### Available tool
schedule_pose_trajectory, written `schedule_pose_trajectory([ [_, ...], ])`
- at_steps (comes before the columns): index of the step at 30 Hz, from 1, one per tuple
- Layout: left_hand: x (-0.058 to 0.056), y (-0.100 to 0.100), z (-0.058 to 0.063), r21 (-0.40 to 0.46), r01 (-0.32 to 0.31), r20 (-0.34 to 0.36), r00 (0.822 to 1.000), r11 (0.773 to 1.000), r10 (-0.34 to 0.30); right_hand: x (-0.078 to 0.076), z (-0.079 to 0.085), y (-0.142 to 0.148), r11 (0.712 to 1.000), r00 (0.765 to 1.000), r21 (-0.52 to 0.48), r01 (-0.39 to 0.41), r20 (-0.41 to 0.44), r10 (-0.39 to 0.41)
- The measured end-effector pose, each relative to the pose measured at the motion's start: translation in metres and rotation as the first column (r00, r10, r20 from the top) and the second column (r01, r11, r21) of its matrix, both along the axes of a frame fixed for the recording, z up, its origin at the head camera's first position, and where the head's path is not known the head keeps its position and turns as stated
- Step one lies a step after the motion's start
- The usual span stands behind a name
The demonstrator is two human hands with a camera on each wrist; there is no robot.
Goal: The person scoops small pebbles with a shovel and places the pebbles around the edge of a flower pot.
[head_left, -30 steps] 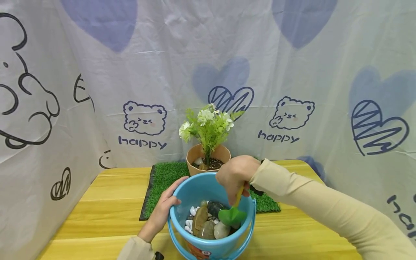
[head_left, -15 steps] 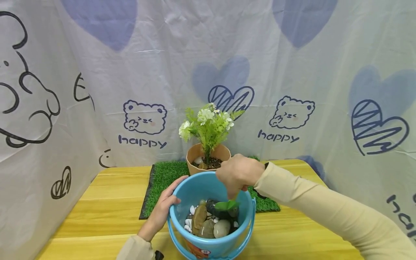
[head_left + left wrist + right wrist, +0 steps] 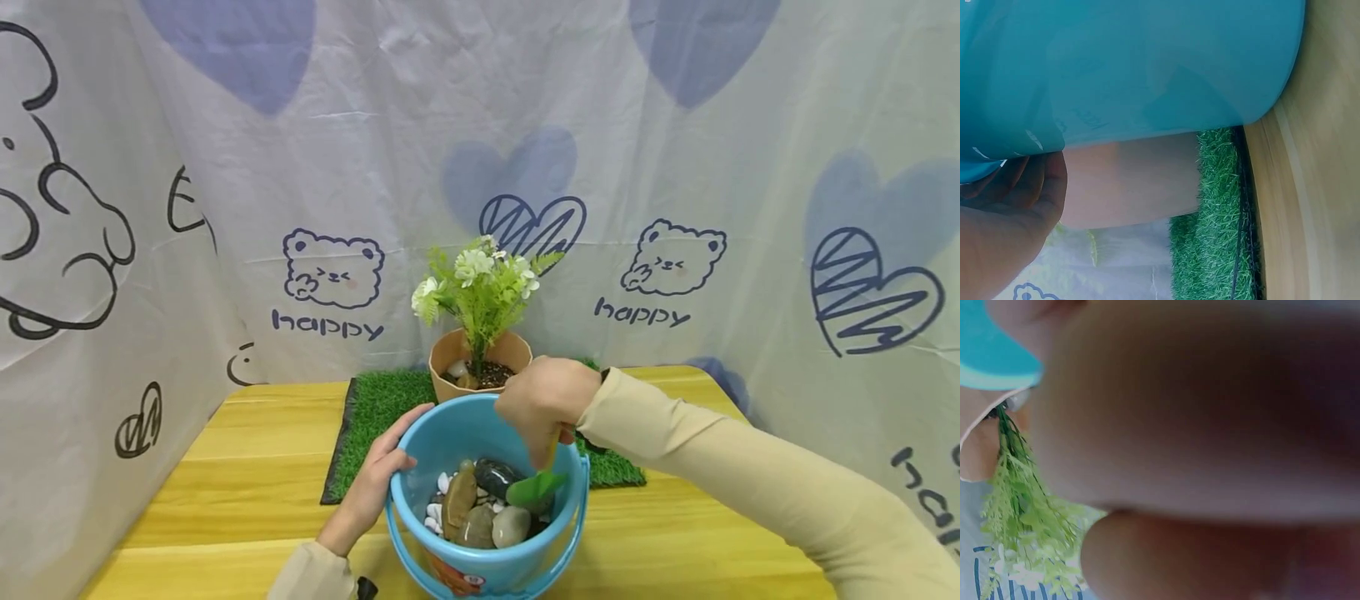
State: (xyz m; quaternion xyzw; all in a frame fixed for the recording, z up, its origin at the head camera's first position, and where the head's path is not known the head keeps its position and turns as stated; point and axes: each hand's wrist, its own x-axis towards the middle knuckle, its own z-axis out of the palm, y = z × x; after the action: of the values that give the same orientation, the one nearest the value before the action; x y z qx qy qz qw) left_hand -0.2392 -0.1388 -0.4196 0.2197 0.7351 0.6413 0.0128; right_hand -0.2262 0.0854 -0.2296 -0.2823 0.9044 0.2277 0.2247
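In the head view a blue bucket (image 3: 411, 500) stands at the front of the table, with several large stones (image 3: 459, 500) and small white pebbles (image 3: 433, 518) in it. My left hand (image 3: 372, 483) grips its left rim, thumb over the edge; the left wrist view shows the fingers against the outer wall. My right hand (image 3: 546, 407) reaches over the bucket's right side and holds the yellow handle of a small shovel. Its green blade (image 3: 536, 492) points down among the stones at the right, beside a dark stone (image 3: 497, 477). The right wrist view is mostly filled by my blurred hand.
Behind the bucket stands an orange-tan pot (image 3: 442, 367) with a white-flowered plant (image 3: 480, 283), dark soil and a few stones. It sits on a green turf mat (image 3: 375, 408) on the wooden table (image 3: 247, 467). A patterned cloth (image 3: 480, 100) hangs around the back and sides.
The shovel blade has shifted and tilted among the stones at the bucket's right side, first flatter, then lower again. My left hand keeps its grip on the rim.
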Motion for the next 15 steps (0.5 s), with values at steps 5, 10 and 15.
schedule_pose_trajectory([
  [5, 0.0, 0.0, -0.002, 0.003, 0.008, 0.012, 1.0, 1.0, -0.008, -0.003, -0.005, -0.011, 0.994, 1.0, 0.111, -0.015, -0.025, 0.018],
  [10, 0.0, -0.001, -0.001, 0.0, 0.008, 0.012, 1.0, 1.0, -0.008, 0.001, -0.006, -0.022, 0.971, 0.983, 0.22, -0.092, -0.136, 0.124],
  [15, -0.001, -0.003, 0.0, -0.002, 0.006, 0.009, 1.0, 1.0, -0.006, 0.003, -0.007, -0.027, 0.958, 0.978, 0.273, -0.088, -0.16, 0.135],
])
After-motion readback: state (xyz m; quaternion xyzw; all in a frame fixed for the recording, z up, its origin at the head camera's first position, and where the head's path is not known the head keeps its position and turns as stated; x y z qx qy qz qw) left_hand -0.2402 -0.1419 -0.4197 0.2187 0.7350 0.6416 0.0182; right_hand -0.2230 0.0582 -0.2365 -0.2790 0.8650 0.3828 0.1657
